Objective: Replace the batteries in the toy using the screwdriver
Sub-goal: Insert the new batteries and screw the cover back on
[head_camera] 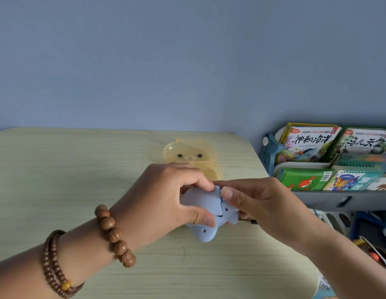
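A pale blue plastic toy [206, 225] is held just above the light wooden table [58, 169], underside toward me. My left hand [166, 199] grips the toy's body from the left, thumb on its near edge. My right hand [259, 203] pinches the toy's right side, its thumb and forefinger at the raised edge of the battery cover [211, 201]. A thin dark tip of the screwdriver [251, 221] pokes out under my right hand, lying on the table; the rest of it is hidden.
A translucent yellow bear-faced box [192, 155] stands on the table just behind my hands. To the right, past the table's rounded edge, a rack [271, 152] holds several children's books. A blue wall rises behind the table.
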Demonstrator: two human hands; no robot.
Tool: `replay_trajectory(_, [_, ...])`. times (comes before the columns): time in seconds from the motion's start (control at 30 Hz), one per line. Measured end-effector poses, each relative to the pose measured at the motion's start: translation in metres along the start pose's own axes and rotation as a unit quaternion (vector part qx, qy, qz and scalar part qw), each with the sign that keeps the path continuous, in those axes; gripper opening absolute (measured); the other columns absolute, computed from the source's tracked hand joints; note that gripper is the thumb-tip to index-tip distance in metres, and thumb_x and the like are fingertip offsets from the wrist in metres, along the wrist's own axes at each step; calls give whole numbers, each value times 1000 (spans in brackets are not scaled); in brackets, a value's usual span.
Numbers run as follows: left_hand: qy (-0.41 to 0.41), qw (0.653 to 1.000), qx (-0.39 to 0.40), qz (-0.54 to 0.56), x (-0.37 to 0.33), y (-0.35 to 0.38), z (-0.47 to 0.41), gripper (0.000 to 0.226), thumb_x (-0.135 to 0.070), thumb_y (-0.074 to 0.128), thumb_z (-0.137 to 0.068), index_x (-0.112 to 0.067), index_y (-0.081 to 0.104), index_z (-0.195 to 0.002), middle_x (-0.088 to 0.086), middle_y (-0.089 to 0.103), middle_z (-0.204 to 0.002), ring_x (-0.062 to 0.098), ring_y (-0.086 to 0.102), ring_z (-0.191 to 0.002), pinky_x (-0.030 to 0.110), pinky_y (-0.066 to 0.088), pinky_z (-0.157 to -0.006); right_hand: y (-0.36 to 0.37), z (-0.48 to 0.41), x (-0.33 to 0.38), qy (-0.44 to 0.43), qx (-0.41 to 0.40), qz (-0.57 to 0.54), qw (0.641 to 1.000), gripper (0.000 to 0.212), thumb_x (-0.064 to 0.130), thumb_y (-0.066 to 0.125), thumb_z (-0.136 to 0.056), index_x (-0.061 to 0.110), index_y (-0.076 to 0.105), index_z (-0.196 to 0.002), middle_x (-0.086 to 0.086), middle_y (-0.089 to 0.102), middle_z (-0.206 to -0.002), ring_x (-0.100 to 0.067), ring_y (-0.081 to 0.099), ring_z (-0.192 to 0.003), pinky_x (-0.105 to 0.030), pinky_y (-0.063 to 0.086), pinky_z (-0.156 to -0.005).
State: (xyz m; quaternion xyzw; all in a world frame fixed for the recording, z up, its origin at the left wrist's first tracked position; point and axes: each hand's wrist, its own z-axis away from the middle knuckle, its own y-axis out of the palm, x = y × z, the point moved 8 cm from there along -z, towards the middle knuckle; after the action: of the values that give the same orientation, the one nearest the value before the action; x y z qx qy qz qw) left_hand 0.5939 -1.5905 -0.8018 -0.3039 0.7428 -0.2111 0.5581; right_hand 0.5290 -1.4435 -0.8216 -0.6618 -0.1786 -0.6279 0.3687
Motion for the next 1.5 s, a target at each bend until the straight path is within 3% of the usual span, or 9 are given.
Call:
replay_trajectory(0.17, [27, 999, 0, -25, 3, 5, 12, 58, -57, 83, -60, -37, 72, -113, -28, 66, -124, -10, 59, -117, 17, 46, -96, -2, 0, -4, -8, 0, 8, 1000, 28, 26, 62, -91, 22, 76, -115, 11, 72, -63, 0, 61, -55, -7, 47, -58])
replay_trajectory(0.33, [45, 999, -17, -6, 6, 6, 19, 56, -59, 78, -66, -32, 75, -116, -24, 67, -127, -10, 59, -119, 14, 46, -100, -4, -1, -9, -10, -8, 9, 1000, 31, 31, 65, -86, 24, 77, -114, 6, 81, -88, -6, 73, -78, -14, 54, -69])
replay_trajectory(0.47, [58, 997, -33, -26, 2, 7, 20, 54, -59, 76, -68, -31, 76, -114, -21, 68, -126, -2, 61, -119, 19, 47, -99, -6, -3, -12, -3, -1, -20, 1000, 26, 19, 67, -88, 19, 78, -112, 4, 80, -84, -7, 72, -70, -13, 54, -64])
replay_trajectory(0.57, [82, 994, -39, -61, -3, 10, 22, 50, -56, 76, -72, -28, 76, -114, -18, 68, -125, 6, 61, -117, 26, 49, -96, -6, -2, -12, -14, -11, 11, 1000, 33, 33, 70, -81, 26, 78, -112, -1, 81, -97, -23, 76, -97, -32, 62, -82])
replay_trajectory(0.73, [98, 991, -38, -82, -6, 7, 22, 45, -52, 76, -74, -27, 76, -112, -15, 68, -123, 9, 62, -115, 27, 49, -95, -4, -1, -12, -42, -25, 70, 996, 39, 53, 67, -79, 37, 75, -114, 1, 80, -101, -25, 75, -99, -51, 58, -93])
replay_trajectory(0.9, [82, 992, -40, -82, -7, 5, 22, 46, -56, 73, -74, -29, 76, -111, -16, 69, -122, 3, 61, -114, 32, 48, -101, -40, 16, -1, -83, -121, 261, 954, 48, 66, 57, -79, 46, 66, -122, 21, 70, -106, -2, 64, -95, -22, 52, -75])
replay_trajectory(1.13, [81, 993, -32, -78, -8, 8, 20, 46, -55, 75, -73, -29, 76, -111, -18, 68, -123, 6, 60, -116, 28, 45, -100, -56, 38, -23, -55, -144, 406, 901, 9, 31, 82, -76, 36, 79, -82, 25, 66, -102, 7, 57, -99, 0, 37, -79])
replay_trajectory(1.27, [77, 994, -37, -74, -7, 7, 20, 45, -54, 75, -73, -29, 76, -110, -19, 68, -122, 4, 60, -117, 36, 48, -102, -60, 39, -9, -78, -171, 396, 899, 12, 21, 75, -86, 33, 72, -85, 22, 71, -90, 9, 61, -89, -4, 43, -74])
replay_trajectory(1.5, [74, 993, -33, -80, -8, 10, 20, 45, -56, 73, -73, -30, 76, -110, -19, 67, -118, 10, 58, -115, 21, 42, -98, -57, 57, 65, -206, -174, 296, 916, 12, 17, 75, -80, 28, 78, -84, 9, 75, -82, -12, 71, -73, -21, 57, -67])
